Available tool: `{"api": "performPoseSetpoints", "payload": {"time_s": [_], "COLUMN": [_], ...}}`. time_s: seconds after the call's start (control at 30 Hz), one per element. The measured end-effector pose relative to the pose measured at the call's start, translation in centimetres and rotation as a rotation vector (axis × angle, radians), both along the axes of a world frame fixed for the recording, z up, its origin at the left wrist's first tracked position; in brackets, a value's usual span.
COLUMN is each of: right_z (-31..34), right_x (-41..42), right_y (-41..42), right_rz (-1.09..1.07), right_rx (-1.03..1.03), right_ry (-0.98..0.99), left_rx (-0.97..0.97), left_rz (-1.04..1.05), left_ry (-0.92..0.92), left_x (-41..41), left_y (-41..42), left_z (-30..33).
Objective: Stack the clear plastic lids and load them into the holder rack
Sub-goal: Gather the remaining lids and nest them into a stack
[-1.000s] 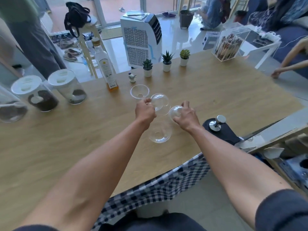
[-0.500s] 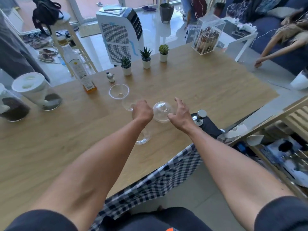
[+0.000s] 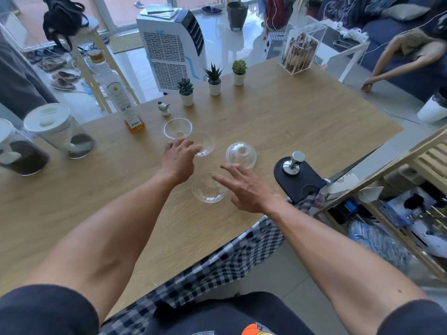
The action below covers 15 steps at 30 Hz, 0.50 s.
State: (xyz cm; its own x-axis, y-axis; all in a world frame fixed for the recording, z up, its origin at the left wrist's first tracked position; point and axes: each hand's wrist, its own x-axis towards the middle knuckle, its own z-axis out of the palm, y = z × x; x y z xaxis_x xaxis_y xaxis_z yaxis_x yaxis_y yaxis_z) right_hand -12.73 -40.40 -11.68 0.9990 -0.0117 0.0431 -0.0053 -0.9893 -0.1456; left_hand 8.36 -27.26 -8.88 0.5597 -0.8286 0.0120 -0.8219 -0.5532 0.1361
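Observation:
Several clear plastic dome lids lie apart on the wooden table (image 3: 302,122). One lid (image 3: 241,155) rests dome up to the right; another lid (image 3: 209,189) lies rim up between my hands. A third lid (image 3: 177,128) lies rim up further back, and a fourth lid (image 3: 206,146) sits just past my left fingertips. My left hand (image 3: 178,157) hovers with fingers loosely spread, its tips at the fourth lid's edge. My right hand (image 3: 244,187) is spread flat with straight fingers, just right of the near lid, holding nothing.
A black mat with a steel tamper (image 3: 294,163) sits at the table's right edge. A bottle (image 3: 122,97), two jars (image 3: 58,131), a small figurine (image 3: 164,108) and three potted succulents (image 3: 214,79) stand at the back. A wooden shelf unit (image 3: 411,189) stands to the right.
Both hands have let go of the lids they held together and opened. The dome-up lid now rests on the table, and my right hand has drawn back toward the near lid.

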Motion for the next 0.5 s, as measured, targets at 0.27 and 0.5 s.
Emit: {"api": "performPoseSetpoints", "payload": {"time_s": [0.27, 0.5], "right_z": [-0.8, 0.5], "right_x": [-1.0, -1.6], "right_y": [1.4, -0.3], "right_rz": [0.008, -0.022], "right_rx": [0.003, 0.052], "right_ry": [-0.256, -0.326], "left_rx": [-0.120, 0.032], "left_rz": [0.032, -0.047], "left_ry": [0.001, 0.009], "left_x": [-0.9, 0.0], "left_y": [0.1, 0.2], "left_z": [-0.1, 0.1]}}
